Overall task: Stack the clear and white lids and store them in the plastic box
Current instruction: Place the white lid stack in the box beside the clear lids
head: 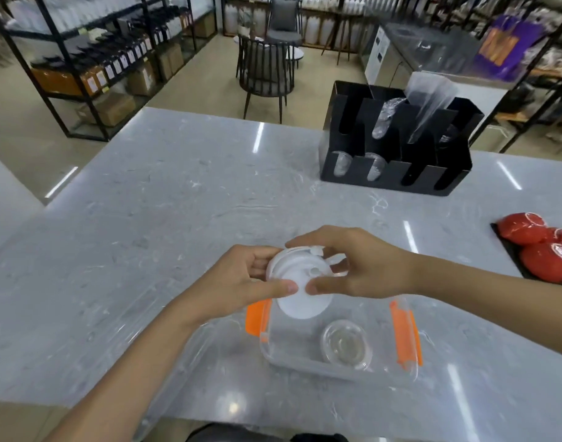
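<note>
Both hands hold a small stack of white lids [300, 287] just above the far edge of the clear plastic box [308, 365]. My left hand [241, 279] grips the stack from the left, thumb on top. My right hand [353, 266] pinches it from the right, thumb and fingers around the rim. The box has orange latches [405, 333] on its sides. Inside it, on the right, lies a clear lid [345, 344], perhaps a short stack.
The box's clear cover [190, 355] seems to lie on the marble counter [145, 218] left of the box. A black organiser [397, 180] with clear cups and lids stands at the back right. Red lids on a black tray [541, 247] sit at the right edge.
</note>
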